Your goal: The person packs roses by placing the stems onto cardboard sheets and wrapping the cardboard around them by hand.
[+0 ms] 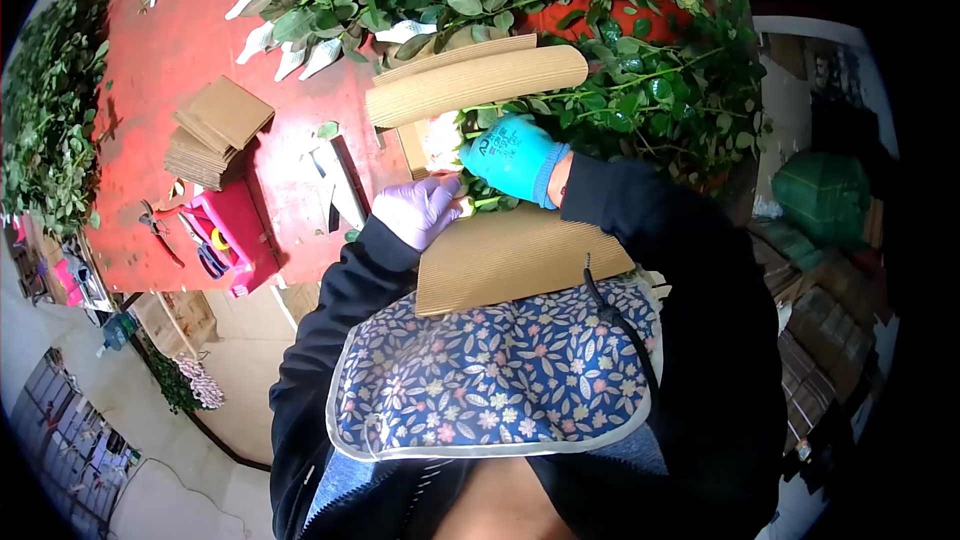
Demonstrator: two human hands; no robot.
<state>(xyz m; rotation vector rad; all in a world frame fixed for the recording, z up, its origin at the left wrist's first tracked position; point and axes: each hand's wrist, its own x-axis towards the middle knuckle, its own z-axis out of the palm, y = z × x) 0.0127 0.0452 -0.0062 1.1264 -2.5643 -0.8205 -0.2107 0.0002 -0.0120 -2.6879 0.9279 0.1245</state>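
Observation:
My left hand (416,210), in a thin purple glove, has its fingers bent together at pale rose heads (444,140) on the corrugated cardboard. My right hand (514,159), in a blue work glove, lies over the green stems just right of the blooms, its fingers curled down and their tips hidden. A cardboard sheet (520,258) spreads below both hands, against the floral apron (495,365). Beyond them, a curved cardboard flap (478,86) stands over the flowers.
On the red table (190,30) are stacked cardboard pieces (222,128), a pink holder (238,236) with scissors, red-handled pruners (160,230) and a stapler-like tool (338,186). Leafy rose stems (640,90) cover the right and far side, several heads in white nets (322,58).

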